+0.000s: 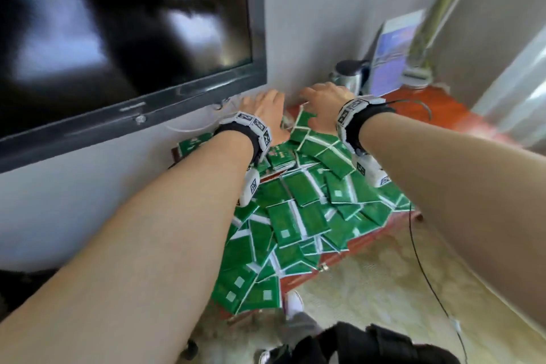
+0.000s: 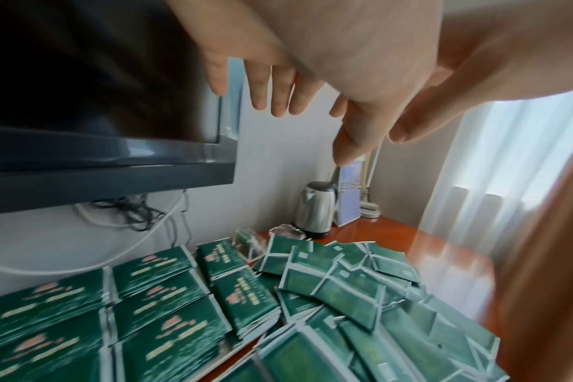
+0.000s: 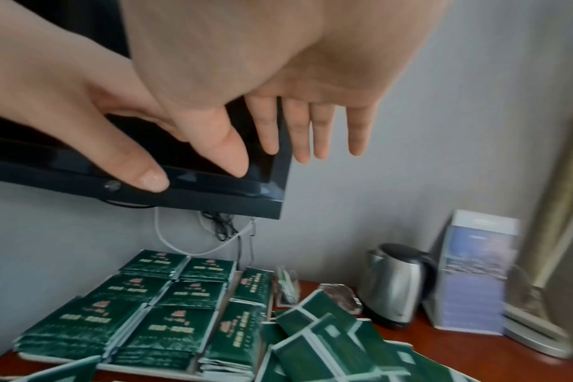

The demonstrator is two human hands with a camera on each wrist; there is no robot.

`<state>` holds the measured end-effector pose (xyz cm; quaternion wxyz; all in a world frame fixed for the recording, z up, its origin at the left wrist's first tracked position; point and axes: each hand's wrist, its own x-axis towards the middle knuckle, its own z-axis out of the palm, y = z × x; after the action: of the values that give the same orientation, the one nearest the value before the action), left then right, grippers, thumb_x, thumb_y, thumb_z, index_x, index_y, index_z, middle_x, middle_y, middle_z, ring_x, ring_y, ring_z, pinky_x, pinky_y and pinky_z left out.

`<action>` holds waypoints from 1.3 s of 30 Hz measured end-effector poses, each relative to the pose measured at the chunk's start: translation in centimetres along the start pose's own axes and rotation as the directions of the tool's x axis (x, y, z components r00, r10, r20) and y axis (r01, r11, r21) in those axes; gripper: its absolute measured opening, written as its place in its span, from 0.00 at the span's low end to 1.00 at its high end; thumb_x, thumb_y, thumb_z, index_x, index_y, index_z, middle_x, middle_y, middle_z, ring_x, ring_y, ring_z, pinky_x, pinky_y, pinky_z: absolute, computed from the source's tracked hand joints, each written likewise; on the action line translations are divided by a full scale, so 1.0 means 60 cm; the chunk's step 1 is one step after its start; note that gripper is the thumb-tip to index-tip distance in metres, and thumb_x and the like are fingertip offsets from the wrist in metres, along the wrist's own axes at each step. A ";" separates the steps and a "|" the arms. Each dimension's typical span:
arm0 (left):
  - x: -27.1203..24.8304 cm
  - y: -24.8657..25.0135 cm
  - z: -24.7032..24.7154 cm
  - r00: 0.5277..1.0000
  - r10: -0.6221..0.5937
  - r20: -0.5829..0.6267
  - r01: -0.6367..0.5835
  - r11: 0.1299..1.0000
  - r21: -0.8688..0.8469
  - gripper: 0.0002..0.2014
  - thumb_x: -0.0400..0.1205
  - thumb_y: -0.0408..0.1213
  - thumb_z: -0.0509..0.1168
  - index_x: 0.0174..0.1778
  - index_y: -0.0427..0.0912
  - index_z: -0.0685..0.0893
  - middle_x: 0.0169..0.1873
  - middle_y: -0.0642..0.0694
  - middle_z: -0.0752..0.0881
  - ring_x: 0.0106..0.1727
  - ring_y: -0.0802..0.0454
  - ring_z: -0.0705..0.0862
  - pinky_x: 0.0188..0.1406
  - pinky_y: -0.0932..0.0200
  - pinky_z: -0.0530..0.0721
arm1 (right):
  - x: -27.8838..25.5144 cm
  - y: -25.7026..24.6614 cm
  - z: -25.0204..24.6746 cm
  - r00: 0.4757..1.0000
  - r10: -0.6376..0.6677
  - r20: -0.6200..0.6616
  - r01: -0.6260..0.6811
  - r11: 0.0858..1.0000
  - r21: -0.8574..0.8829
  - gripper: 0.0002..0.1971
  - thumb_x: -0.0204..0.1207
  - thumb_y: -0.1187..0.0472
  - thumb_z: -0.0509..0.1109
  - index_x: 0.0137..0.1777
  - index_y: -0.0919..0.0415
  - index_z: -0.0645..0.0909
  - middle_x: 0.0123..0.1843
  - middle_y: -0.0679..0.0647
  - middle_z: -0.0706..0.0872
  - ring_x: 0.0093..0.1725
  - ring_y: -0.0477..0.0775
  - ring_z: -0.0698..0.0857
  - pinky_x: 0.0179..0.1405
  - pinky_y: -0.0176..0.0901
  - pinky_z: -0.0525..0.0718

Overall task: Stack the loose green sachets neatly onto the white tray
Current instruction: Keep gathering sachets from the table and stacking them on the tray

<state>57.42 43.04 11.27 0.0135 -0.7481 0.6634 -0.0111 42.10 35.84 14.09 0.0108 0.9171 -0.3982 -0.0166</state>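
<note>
We hold our left hand and right hand empty, fingers straight; neat stacks cover the white tray, and the loose green sachets beside it remain unsorted

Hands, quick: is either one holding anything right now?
Left hand: open, fingers straight, holding nothing.
Right hand: open, fingers straight, holding nothing.
</note>
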 end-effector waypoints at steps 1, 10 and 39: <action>0.001 0.028 -0.012 1.000 0.023 -0.012 -0.023 1.000 -0.001 0.42 0.77 0.56 0.70 0.84 0.41 0.62 0.81 0.45 0.67 0.82 0.44 0.65 0.78 0.37 0.67 | -0.024 0.027 -0.009 0.999 0.034 -0.004 -0.034 0.999 0.000 0.28 0.74 0.51 0.67 0.75 0.56 0.73 0.68 0.59 0.81 0.69 0.66 0.78 0.65 0.60 0.80; 0.086 0.263 -0.076 0.984 0.164 -0.065 -0.164 0.986 0.005 0.38 0.78 0.51 0.69 0.82 0.42 0.66 0.79 0.45 0.70 0.80 0.44 0.68 0.73 0.41 0.70 | -0.152 0.285 -0.029 0.960 0.280 0.005 -0.280 0.960 0.009 0.23 0.78 0.51 0.61 0.71 0.57 0.77 0.68 0.61 0.82 0.67 0.67 0.81 0.61 0.56 0.82; 0.452 0.396 0.319 0.795 0.050 0.604 -0.100 0.994 0.050 0.30 0.82 0.34 0.72 0.79 0.52 0.72 0.75 0.46 0.76 0.71 0.42 0.80 0.68 0.43 0.81 | 0.055 0.685 0.455 0.878 0.151 0.453 -0.205 0.976 0.072 0.19 0.82 0.57 0.62 0.71 0.56 0.78 0.65 0.59 0.79 0.65 0.62 0.78 0.62 0.58 0.81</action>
<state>37.74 13.35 -8.70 0.2534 -0.6847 0.6530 0.2012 13.31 5.20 -11.91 -0.1332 0.8473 -0.4730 -0.2014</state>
